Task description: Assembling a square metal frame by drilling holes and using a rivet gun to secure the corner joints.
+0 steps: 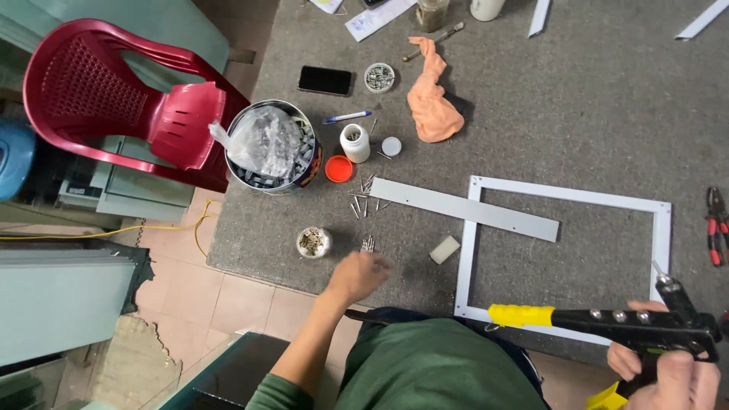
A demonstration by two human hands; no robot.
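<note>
The right hand (672, 376) is clamped around the black handles of one rivet gun (607, 323), which has yellow grips and lies across the lower bar of one white rectangular frame (661, 228) on the grey mat (569, 99). The left hand (361, 273) is blurred, reaching toward a small pile of rivets (368, 244); whether its fingers are apart or closed I cannot tell. One flat white strip (463, 209) lies slantwise over the frame's left side. Nearby stand one round tin (273, 148) stuffed with a plastic bag, one white bottle (355, 143), two loose lids, one orange (339, 168) and one white (391, 146), one phone (325, 80), one peach cloth (433, 99) and one red chair (114, 99).
</note>
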